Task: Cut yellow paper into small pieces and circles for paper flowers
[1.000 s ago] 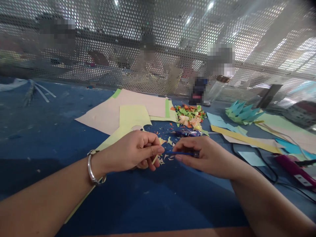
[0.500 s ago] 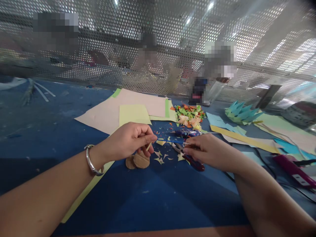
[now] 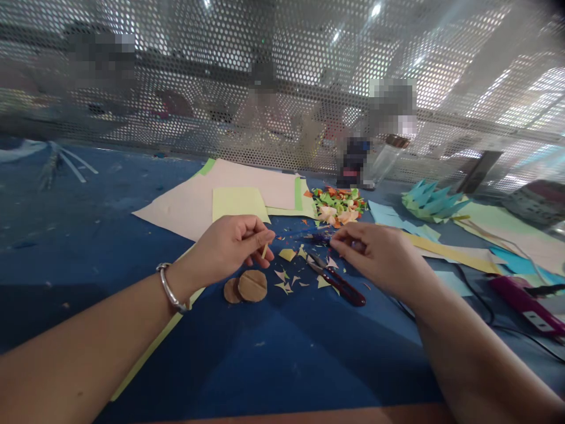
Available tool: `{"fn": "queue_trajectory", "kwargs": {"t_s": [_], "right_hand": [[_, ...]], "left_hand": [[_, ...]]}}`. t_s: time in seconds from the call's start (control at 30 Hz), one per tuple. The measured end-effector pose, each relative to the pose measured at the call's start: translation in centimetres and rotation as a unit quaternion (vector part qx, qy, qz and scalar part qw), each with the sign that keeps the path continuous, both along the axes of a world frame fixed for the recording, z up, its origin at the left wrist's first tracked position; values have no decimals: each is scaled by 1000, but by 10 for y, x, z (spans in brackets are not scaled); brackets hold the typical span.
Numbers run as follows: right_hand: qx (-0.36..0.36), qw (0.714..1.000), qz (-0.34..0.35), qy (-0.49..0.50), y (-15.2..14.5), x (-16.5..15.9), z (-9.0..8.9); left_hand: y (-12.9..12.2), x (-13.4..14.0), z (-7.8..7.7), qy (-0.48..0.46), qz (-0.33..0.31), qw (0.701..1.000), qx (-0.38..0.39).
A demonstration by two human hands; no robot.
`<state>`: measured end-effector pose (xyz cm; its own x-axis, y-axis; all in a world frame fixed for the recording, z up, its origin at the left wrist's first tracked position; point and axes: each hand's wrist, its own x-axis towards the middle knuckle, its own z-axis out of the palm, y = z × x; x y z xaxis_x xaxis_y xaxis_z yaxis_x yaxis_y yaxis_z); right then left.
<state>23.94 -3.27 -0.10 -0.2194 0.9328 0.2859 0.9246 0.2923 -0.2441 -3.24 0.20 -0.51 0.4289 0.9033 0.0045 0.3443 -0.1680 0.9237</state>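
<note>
- The left hand [image 3: 245,241] pinches a thin pale-yellow strip [image 3: 265,250] between thumb and fingers, raised over the middle of the blue surface [image 3: 265,365], between its near and far edges.
- The right hand [image 3: 375,253] has its thumb and fingers drawn close, with a narrow gap; whether it grips anything, I cannot tell. Its fingertips are at a dark blue tool [image 3: 320,238], partly hidden by them.
- Nearer the surface's near edge than the fingertips, scissors [image 3: 346,288] with dark red handles lie slightly open, blades pointing away from that edge.
- Two round cardboard discs [image 3: 252,285] overlap below the left hand.
- Small paper scraps [image 3: 286,254] are scattered between the hands.
- Toward the far edge, a heap of coloured paper pieces [image 3: 339,206] sits beside a large pale pinkish sheet [image 3: 185,203], on which a yellow sheet [image 3: 241,205] lies.
- A perforated metal screen [image 3: 282,129] stands along the far edge.
</note>
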Motion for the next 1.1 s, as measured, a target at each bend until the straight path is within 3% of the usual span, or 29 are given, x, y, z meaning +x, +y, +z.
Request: {"fn": "queue_trajectory", "kwargs": {"t_s": [0.1,0.27,0.4,0.83,1.1], "right_hand": [[114,989,82,52,-9,-9,2],[111,977,180,20,-17,-25,2],[75,979,191,2,-14,-27,2],[21,977,203,66,-14,-27,4],[19,979,191,73,-16,-25,3]], "left_hand": [[-4,2,-1,42,-17,998,40],[-11,5,0,62,-71,993,71],[-15,6,2,42,-87,993,63],[-12,11,-5,-83,-49,993,-64],[-14,10,-4,-101,-40,993,-40]]}}
